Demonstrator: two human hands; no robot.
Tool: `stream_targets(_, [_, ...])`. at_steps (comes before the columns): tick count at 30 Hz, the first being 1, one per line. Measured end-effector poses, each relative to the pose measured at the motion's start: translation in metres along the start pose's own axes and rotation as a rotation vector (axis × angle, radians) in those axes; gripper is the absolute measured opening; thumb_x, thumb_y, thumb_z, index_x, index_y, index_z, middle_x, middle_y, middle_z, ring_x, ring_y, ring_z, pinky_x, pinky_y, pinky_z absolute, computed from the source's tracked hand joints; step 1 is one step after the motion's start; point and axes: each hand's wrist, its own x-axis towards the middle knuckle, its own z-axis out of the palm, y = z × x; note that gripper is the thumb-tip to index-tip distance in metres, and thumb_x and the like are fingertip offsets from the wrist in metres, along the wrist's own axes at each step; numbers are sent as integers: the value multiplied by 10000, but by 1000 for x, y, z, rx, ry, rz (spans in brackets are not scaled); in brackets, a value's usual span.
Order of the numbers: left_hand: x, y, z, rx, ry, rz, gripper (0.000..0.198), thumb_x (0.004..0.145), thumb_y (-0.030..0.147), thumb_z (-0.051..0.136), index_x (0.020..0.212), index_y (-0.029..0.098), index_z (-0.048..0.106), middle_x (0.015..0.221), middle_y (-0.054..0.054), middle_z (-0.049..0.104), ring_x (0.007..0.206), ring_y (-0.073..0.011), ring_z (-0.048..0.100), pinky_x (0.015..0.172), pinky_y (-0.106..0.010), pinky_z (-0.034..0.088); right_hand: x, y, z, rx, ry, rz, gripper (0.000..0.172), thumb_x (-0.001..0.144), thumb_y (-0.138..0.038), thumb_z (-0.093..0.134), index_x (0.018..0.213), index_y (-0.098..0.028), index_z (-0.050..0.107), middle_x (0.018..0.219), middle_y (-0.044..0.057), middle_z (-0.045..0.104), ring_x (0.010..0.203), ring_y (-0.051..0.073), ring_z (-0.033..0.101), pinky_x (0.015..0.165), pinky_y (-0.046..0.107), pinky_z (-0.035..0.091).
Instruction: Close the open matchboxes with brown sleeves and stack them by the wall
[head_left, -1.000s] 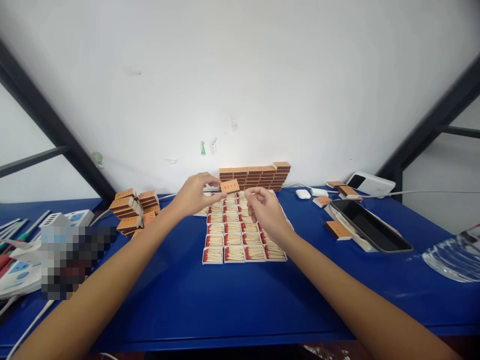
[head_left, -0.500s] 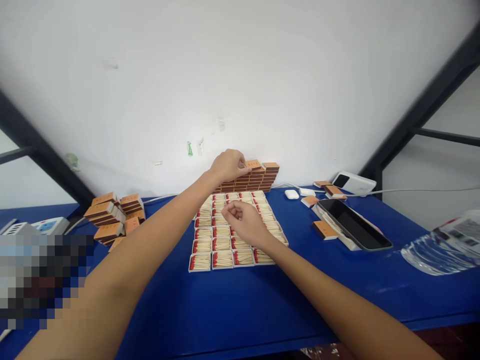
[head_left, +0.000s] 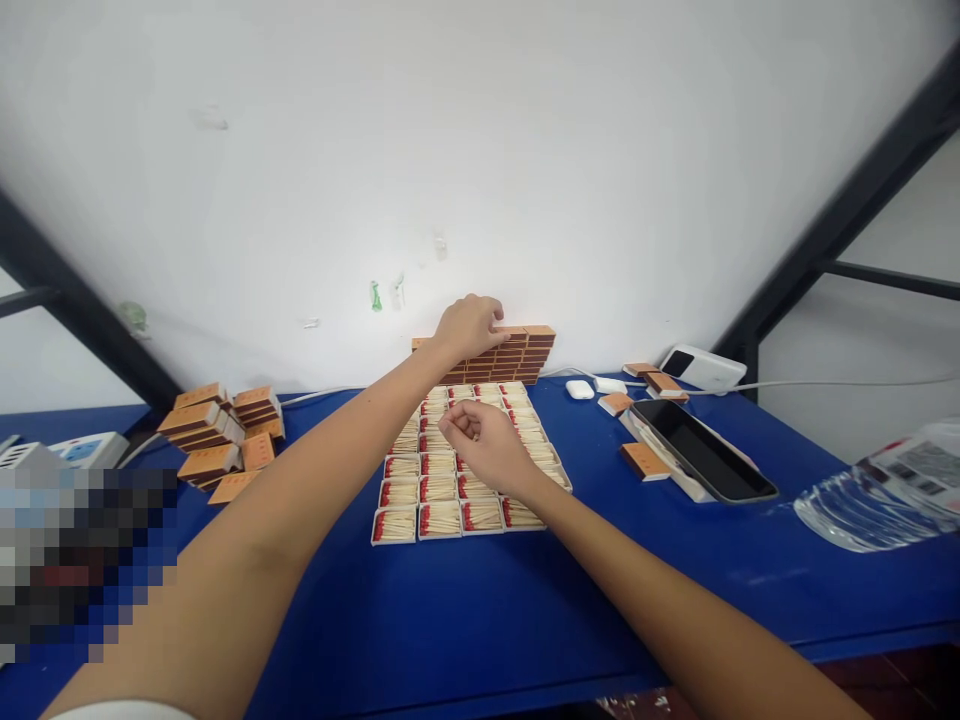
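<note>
Against the wall stands a long stack of orange-brown matchboxes [head_left: 532, 357]. My left hand [head_left: 471, 326] reaches over its top, with thumb and fingers apart at the upper row of boxes, which sit level there. Part of the stack is behind this hand. In front of the stack lie rows of white open matchbox trays [head_left: 440, 520], filled with red-tipped matches [head_left: 395, 525]. Above these trays hovers my right hand [head_left: 484, 440], its fingers curled loosely into a fist, and I see nothing in it.
More matchboxes [head_left: 202, 425] are piled at the left. On the right are a phone [head_left: 701, 450], a white earbud case [head_left: 579, 390], a power bank [head_left: 703, 368], a few loose matchboxes [head_left: 645, 461] and a clear plastic bottle [head_left: 877, 500]. A white cable runs along the wall.
My left hand has let go of a matchbox, which now sits level on top of the stack, and its fingers have spread. The right hand stays curled over the trays.
</note>
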Motion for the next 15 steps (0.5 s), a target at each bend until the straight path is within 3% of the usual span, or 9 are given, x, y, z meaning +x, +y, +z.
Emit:
stream_targets(5, [0,4,0,-32,-4,3,287,878,336,801,1086,144,756,980,-84,807,911,-248,724,790,-363,518,1,0,-1,-4,7,2,148,913,-355,638,844,-227,665,743,-2,662,666,167,579,667,312,451])
stream_targets(8, [-13,5,-14,-5,13,12,288,895,358,775,1099,155,760,1010,-90,805,947,-265,718,814,-381,512,1,0,-2,-20,6,-5,147,920,-355,632,849,-230,664,732,-4,653,665,171,575,660,311,440])
stream_targets(12, [-63,-7,-63,64,-48,26,210,872,355,750,989,185,791,934,-94,789,848,-260,705,768,-389,503,0,3,-5,-140,35,-47,125,928,-320,614,855,-231,662,683,-17,620,636,170,554,634,314,405])
stream_targets(15, [-127,-34,-110,82,-288,-63,124,790,361,778,812,239,787,751,-45,743,650,-212,663,620,-341,477,-1,2,-9,-299,63,-143,139,952,-302,588,847,-235,649,649,-25,602,606,168,532,618,319,369])
